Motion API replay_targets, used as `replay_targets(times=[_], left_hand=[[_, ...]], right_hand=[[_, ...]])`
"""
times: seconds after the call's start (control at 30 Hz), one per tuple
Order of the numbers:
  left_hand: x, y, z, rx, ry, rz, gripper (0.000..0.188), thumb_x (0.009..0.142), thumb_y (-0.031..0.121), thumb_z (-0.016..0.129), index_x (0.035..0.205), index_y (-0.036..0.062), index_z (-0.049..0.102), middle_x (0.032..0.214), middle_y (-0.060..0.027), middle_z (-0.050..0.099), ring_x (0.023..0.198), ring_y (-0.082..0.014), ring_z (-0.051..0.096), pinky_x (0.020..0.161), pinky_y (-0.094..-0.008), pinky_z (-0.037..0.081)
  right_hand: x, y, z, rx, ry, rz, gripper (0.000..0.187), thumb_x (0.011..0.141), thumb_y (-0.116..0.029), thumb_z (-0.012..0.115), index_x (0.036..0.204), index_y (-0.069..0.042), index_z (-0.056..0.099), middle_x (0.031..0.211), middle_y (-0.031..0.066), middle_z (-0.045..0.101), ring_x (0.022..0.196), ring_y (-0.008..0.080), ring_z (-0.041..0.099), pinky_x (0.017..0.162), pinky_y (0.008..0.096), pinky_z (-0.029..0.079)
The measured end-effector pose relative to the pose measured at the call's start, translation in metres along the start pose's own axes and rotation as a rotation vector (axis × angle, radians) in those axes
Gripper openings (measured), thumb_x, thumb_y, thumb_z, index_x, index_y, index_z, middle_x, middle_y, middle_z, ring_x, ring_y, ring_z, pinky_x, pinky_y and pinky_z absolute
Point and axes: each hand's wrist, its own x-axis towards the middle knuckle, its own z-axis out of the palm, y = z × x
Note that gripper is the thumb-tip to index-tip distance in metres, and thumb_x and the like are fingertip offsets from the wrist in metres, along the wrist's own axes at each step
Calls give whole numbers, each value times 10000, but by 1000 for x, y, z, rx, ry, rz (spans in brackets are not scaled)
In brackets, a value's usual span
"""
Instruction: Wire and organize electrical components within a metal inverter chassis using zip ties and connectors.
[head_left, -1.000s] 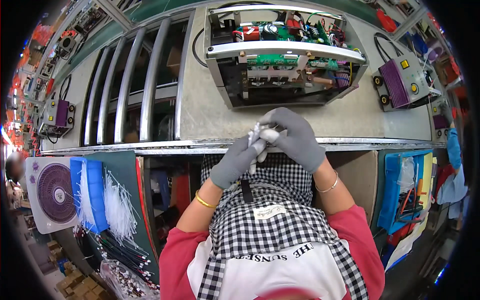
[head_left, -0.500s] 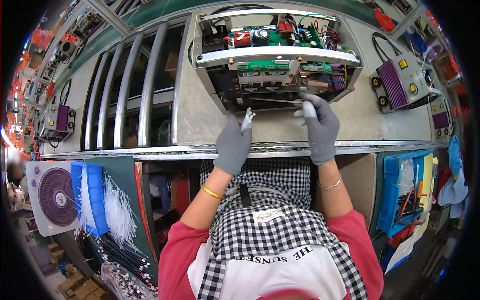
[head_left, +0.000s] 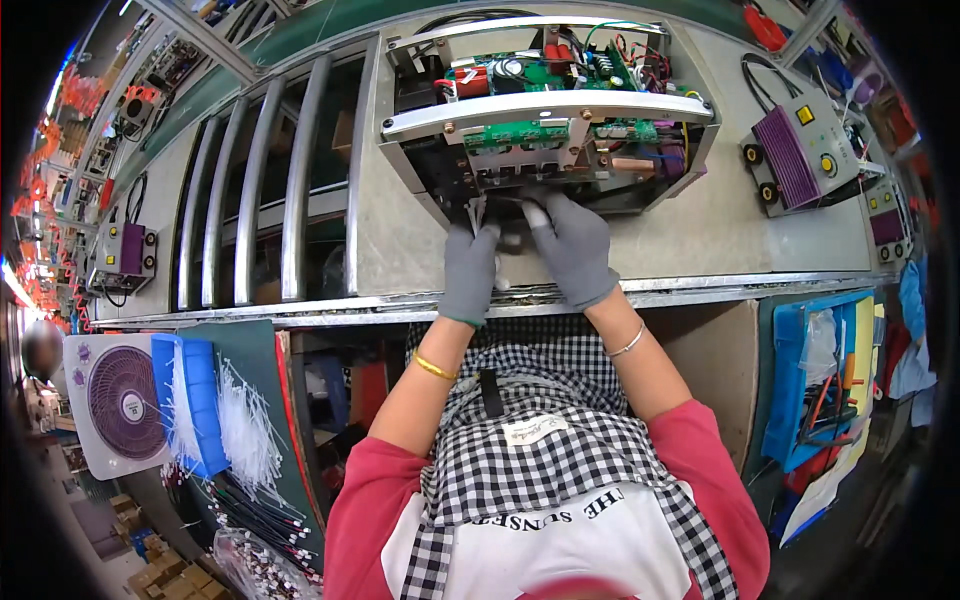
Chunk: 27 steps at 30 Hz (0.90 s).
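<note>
An open metal chassis (head_left: 550, 112) with green circuit boards, wires and red parts stands on the bench in front of me. Both my hands wear grey gloves and are at its lower near side. My left hand (head_left: 468, 272) is closed around a few thin white cable ties (head_left: 477, 212), their ends poking up past the fingertips. Close beside it, my right hand (head_left: 575, 250) has its thumb and fingers drawn together at the chassis's lower opening. Whatever lies between those fingertips is dark and too hidden to make out.
Metal rollers (head_left: 246, 190) lie to the left. Purple-sided units (head_left: 800, 150) stand right and far left. A blue bin (head_left: 190, 400) and loose white cable ties (head_left: 250, 425) are lower left, near a fan (head_left: 125, 405). A blue tool tray (head_left: 815, 380) sits lower right.
My right hand has moved left and inward, up close to my left hand. The thin strand seen stretched from its fingers no longer shows. My left hand still holds the cable ties.
</note>
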Motion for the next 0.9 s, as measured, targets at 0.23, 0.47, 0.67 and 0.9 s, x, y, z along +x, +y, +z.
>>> replay_targets(times=[0.23, 0.47, 0.67, 0.9], left_hand=[[5, 11, 9, -256, -19, -130, 181, 899, 135, 533, 1010, 9, 602, 747, -94, 649, 408, -76, 382, 332, -258, 356], [6, 12, 0, 14, -10, -84, 212, 898, 193, 546, 971, 13, 630, 769, -146, 689, 397, -148, 465, 352, -297, 416], [13, 2, -25, 743, -4, 153, 320, 887, 291, 540, 869, -11, 642, 762, -221, 668, 587, -354, 632, 602, -436, 526], [6, 1, -20, 1184, 201, 312, 363, 907, 318, 510, 901, -25, 626, 794, -261, 655, 769, -456, 630, 698, -537, 490]], right_hand=[[-7, 10, -11, -142, 148, 79, 168, 926, -210, 624, 1040, -87, 635, 785, 132, 662, 687, 333, 647, 596, 405, 497], [-4, 13, 6, -87, 56, -33, 156, 929, -216, 631, 1032, -100, 650, 806, 129, 664, 692, 320, 647, 603, 386, 499], [-6, 16, 9, 56, 32, -111, 159, 943, -222, 620, 1037, -101, 664, 881, 113, 687, 743, 310, 662, 636, 373, 513], [-1, 15, 8, 131, -114, -254, 147, 948, -216, 609, 1022, -104, 668, 920, 89, 704, 781, 302, 674, 668, 367, 533]])
